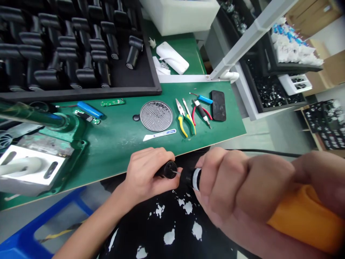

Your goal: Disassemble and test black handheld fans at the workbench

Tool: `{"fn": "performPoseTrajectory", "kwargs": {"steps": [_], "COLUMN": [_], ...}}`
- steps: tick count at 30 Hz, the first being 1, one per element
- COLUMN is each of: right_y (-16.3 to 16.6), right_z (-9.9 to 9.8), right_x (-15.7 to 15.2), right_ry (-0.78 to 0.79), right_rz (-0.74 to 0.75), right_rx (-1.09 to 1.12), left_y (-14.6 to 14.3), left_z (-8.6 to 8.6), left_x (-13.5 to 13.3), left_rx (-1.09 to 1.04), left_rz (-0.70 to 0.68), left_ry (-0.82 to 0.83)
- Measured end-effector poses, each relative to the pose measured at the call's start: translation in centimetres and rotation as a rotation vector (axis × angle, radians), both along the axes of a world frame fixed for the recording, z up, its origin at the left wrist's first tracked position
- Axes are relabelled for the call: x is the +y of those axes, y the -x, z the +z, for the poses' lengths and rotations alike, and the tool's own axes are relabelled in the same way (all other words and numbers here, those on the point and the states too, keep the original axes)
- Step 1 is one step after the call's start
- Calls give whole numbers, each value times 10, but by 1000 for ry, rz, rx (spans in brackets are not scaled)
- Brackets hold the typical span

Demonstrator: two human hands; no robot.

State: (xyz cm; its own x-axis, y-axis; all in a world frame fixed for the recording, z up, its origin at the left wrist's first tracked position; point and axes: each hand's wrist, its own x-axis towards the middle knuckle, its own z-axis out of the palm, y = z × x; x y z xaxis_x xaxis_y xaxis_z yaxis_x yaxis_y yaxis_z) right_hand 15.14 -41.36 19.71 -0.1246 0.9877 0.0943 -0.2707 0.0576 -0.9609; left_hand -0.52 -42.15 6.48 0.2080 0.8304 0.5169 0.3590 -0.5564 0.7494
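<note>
Left hand [147, 175]: fingers closed around a small black cylinder [167, 169], held just past the bench edge, lower centre of the frame. Right hand [237, 183]: fingers gripping a black screwdriver [190, 178], thin bit touching the cylinder's end. Above, on the green bench [121, 135]: yellow-handled pliers [183, 118], round mesh disc [156, 116]. Upper left: tray [81, 94] of black parts.

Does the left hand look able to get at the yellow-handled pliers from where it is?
Probably yes: the left hand must free the black cylinder; only a flat spatula lies near its way to the pliers.
</note>
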Motion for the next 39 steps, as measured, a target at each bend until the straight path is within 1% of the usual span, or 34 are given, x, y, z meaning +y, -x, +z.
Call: {"fn": "performPoseTrajectory", "kwargs": {"steps": [4, 6, 9, 13, 14, 16, 19, 21, 25, 30, 33, 36, 37, 39], "right_y": [-8, -9, -8, -6, -8, -14, -23, -25, -21, -22, -24, -22, -20, -16], "right_z": [12, 16, 14, 6, 6, 6, 8, 6, 0, 8, 10, 6, 3, -3], "right_x": [-2, -3, -3, -3, -3, -2, 1, 3, 4, 5, 4, 4, 4, 6], "right_ry": [56, 109, 142, 67, 79, 160, 288, 286, 226, 358, 326, 290, 260, 148], "right_rz": [31, 39, 27, -8, -19, -9, 80, 93, 4, 53, 48, 55, 68, 62], "right_rx": [159, 184, 168, 189, 197, 188, 160, 169, 187, 202, 185, 184, 186, 202], "left_y": [1, 2, 1, -2, -2, -3, -4, -4, -5, -7, -7, -6, -5, -4], "left_z": [-1, -2, -3, -4, -4, -3, -3, -3, -3, -3, -3, -1, 0, 1], "left_x": [-1, -1, 0, 1, 1, 1, 1, 1, 2, 4, 6, 5, 4, 3], "left_rx": [27, 41, 75, 117, 122, 126, 140, 150, 161, 151, 154, 161, 167, 181], "left_rz": [-1, -6, 3, 57, 70, 90, 100, 93, 76, 84, 83, 78, 79, 89], "left_ry": [13, 19, 22, 20, 14, 1, -9, -7, 5, 30, 37, 47, 48, 46]}}
